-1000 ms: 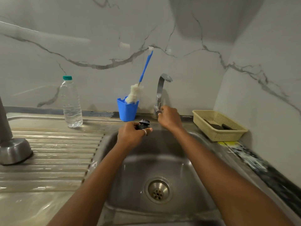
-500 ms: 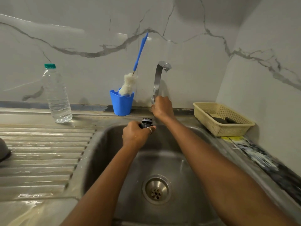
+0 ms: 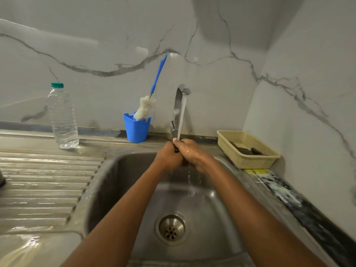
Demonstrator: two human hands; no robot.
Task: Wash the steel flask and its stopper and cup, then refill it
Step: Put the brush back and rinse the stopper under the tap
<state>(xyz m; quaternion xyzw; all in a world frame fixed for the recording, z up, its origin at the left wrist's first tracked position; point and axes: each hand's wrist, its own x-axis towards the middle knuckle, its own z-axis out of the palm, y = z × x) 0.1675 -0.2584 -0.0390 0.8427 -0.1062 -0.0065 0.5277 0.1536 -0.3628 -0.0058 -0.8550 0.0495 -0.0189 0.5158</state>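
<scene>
Water runs from the steel tap (image 3: 180, 105) onto my two hands, which are clasped together over the sink (image 3: 119, 189). Between them is the dark flask stopper (image 3: 176, 149), almost wholly hidden; only a dark sliver shows. My left hand (image 3: 168, 157) grips it from the left. My right hand (image 3: 189, 152) wraps round it from the right, wet with water. At the far left edge a small dark part of the steel flask (image 3: 1, 180) shows on the draining board. The cup is not in view.
A clear water bottle (image 3: 62, 117) with a green cap stands at the back left. A blue cup (image 3: 136, 128) holds a blue-handled bottle brush (image 3: 150, 99). A beige basket (image 3: 248, 151) sits right of the sink. The ribbed draining board (image 3: 42, 189) is wet.
My right hand has left the tap lever and joined my left hand round the stopper. Water now runs from the tap. The camera view shifted slightly.
</scene>
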